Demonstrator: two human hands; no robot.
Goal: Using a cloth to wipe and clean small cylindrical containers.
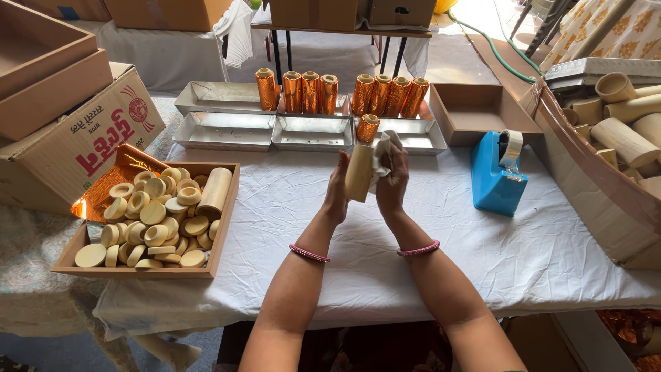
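Tube (359, 173) sits upright above the middle of the white table (537, 255), and I have my left hand (337, 194) wrapped around its side while my right hand (392, 180) presses a white cloth (379, 153) against its top and far side, fingers closed on the cloth. By my reading I am midway through wiping this one piece. Behind it stand eight tubes in orange foil (329, 93), seven in a row at the back edge and one nearer, so I judge those finished. Metal trays (227, 131) lie below that row. To my left a wooden tray (224, 227) holds many round caps (153, 213) and one bare tube lying along its right side. On my right a heap of bare tubes (623, 124) waits, so much seems left. A blue tape dispenser (497, 172) stands just right of my hands.
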